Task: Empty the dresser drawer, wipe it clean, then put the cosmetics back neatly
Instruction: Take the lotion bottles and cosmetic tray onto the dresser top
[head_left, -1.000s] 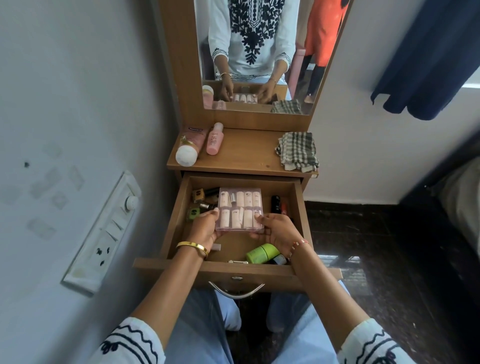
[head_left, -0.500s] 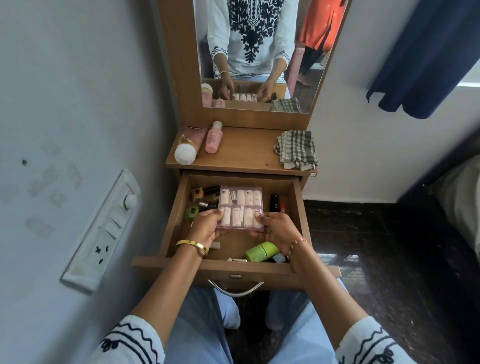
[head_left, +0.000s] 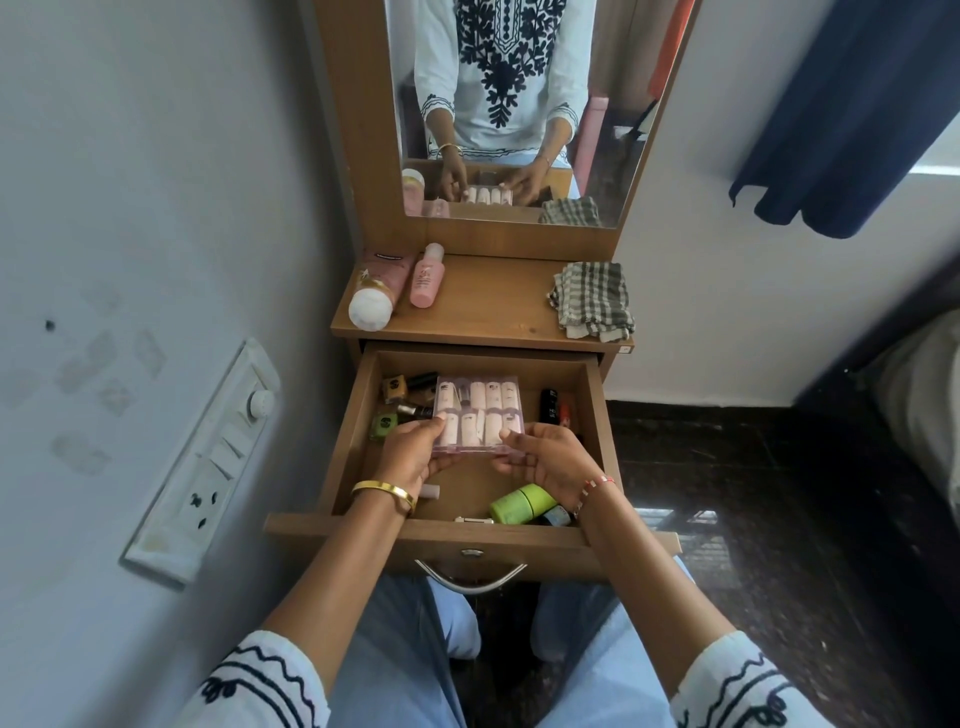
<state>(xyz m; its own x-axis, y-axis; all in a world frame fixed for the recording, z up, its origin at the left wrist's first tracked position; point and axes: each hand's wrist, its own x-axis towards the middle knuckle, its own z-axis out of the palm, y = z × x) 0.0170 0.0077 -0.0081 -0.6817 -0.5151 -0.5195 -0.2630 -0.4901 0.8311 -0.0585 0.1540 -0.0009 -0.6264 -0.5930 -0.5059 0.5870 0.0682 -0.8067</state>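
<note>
On the dresser top at the left lie two pink bottles (head_left: 400, 288), probably the first things taken out, so the emptying looks barely begun. Below them, in the left of the open drawer (head_left: 347, 441), small nail-polish bottles (head_left: 402, 400) are still scattered. The left hand (head_left: 413, 454) grips the left edge of a clear case (head_left: 477, 415), thumb on top near its corner and fingers curled beneath. The case, holding two rows of pale pieces, is held just above the middle of the drawer, tilted toward the person. The right hand (head_left: 548, 457) takes its right edge the same way, thumb pressing the top, fingers tucked under. Near the drawer's front lies a green tube (head_left: 522, 503), and along its right wall a dark tube (head_left: 549, 404). A checked cloth (head_left: 592, 299) waits folded on the right of the top, apparently unused. Most remains, I'd say: clear the rest, wipe, then restock neatly.
</note>
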